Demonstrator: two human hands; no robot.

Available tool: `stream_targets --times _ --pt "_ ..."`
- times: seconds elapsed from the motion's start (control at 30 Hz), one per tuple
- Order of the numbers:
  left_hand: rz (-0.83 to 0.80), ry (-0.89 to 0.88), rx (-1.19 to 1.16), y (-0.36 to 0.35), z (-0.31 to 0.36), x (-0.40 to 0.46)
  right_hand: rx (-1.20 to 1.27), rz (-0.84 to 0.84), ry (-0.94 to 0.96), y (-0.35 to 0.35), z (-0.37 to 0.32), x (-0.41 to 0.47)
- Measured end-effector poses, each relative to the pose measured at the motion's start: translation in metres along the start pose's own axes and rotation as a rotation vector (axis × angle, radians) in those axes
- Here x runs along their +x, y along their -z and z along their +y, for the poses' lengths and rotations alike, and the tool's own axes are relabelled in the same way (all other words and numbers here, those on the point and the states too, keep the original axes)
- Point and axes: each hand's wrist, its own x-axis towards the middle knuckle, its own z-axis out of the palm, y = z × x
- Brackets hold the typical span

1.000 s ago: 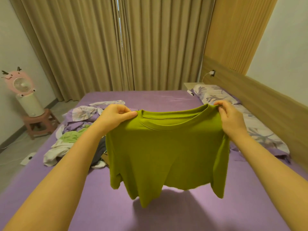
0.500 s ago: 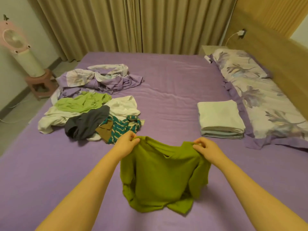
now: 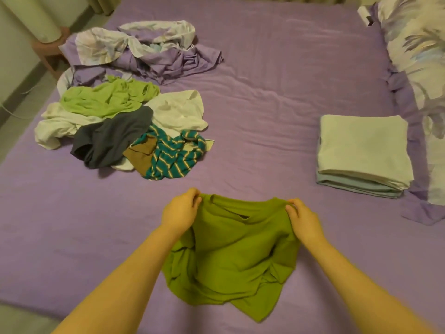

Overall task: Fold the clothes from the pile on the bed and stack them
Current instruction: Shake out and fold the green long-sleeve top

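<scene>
An olive-green T-shirt (image 3: 231, 256) lies rumpled on the purple bed (image 3: 277, 97) near its front edge, neckline facing away from me. My left hand (image 3: 180, 212) pinches its left shoulder and my right hand (image 3: 303, 220) pinches its right shoulder. The unfolded pile (image 3: 125, 126) sits at the left: a light-green top, white garments, a dark grey piece, a teal striped one. A folded stack (image 3: 363, 153), white on top of pale blue, rests at the right.
A crumpled purple and floral sheet (image 3: 144, 49) lies behind the pile. A floral pillow (image 3: 421, 56) runs along the right side. Beyond the bed's left edge stand a small stool (image 3: 48, 48) and the floor.
The T-shirt was held up in the air by its shoulders; it has come down onto the bed. My view has tipped downward, and both hands keep their grip.
</scene>
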Motion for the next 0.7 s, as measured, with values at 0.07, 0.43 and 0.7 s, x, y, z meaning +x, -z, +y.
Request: stream_targets --times 0.07,0.43,0.7 --pt "0.003 -0.014 0.006 -0.002 -0.001 0.020 -0.071 -0.025 0.006 -0.002 0.003 0.017" --pt "0.166 -0.062 0.173 -0.031 0.007 0.165 0.030 0.122 0.042 -0.019 0.003 0.133" --pt "0.108 -0.020 0.389 -0.100 -0.013 0.205 -0.089 0.078 -0.066 -0.078 0.045 0.174"
